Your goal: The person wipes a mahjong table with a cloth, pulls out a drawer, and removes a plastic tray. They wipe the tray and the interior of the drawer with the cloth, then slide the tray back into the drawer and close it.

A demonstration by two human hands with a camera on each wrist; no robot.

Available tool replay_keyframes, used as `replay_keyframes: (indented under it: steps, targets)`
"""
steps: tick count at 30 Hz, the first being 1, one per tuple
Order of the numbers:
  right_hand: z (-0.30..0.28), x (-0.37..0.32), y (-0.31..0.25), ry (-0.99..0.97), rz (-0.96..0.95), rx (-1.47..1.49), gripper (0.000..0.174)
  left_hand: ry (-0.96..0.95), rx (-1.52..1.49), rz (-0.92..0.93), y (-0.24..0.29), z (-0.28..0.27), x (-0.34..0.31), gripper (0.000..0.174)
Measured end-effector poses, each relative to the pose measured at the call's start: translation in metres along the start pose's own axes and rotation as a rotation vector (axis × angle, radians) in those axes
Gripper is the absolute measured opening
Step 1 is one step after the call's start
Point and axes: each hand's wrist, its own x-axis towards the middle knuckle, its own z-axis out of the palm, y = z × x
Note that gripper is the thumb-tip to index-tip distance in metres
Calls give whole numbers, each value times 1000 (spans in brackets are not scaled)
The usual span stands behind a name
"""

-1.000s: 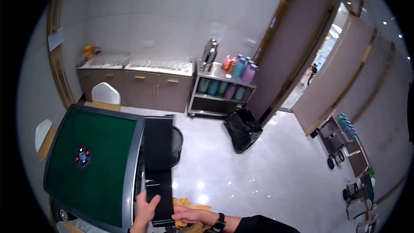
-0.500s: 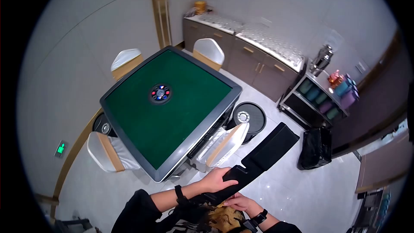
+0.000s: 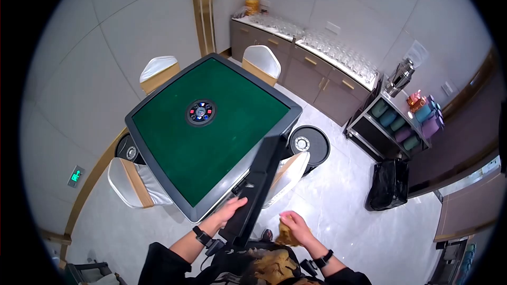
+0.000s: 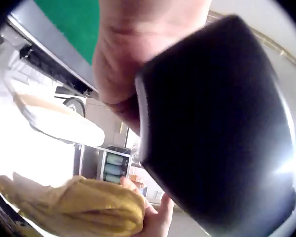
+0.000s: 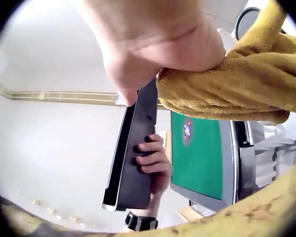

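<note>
1. My right hand (image 3: 297, 227) has come away from the long black rigid piece (image 3: 256, 179), its fingers grasping a mustard-yellow cloth (image 3: 286, 236).
2. My left hand (image 3: 228, 211) grips the piece's near part, fingers curled round; I judge it alone bears the weight.
3. The piece has swung left, near the square green-topped table (image 3: 237, 111).

the mahjong table (image 3: 208, 142) is green inside a grey rim (image 3: 158, 162), its centre dial (image 3: 200, 112) black with red, blue and white spots; the long panel (image 3: 258, 182) is black, the cloth (image 5: 237, 89) mustard yellow, the chair covers (image 3: 120, 187) white with tan bands (image 3: 137, 183), the cabinet (image 3: 338, 96) taupe with gold handles (image 3: 310, 60)
</note>
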Motion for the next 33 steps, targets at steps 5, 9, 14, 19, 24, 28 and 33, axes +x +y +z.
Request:
replay_keyframes:
  steps: [5,9,14,19,24,28,33]
  targets:
    - [35,23,-12,14,286,183,22,-165,178,-200,-25,-9,-10,46]
    - [53,40,14,196,321,189,24,-193,582,-139,-39,-49,-5,63]
    - [49,90,62,371,207,-40,23,65,-256,-149,-65,-95,-21,67]
    - [64,136,61,403,213,-305,28,140,-724,-48,-99,-60,9,66]
    - [28,166,76,88,322,-153,13,530,-816,87,-123,-89,110,46]
    - [-15,166,15,-165,357,-105,13,766,-818,145,-124,-93,183,36]
    - [-70,182,24,-304,364,-47,11,882,-940,175,-131,-67,250,35]
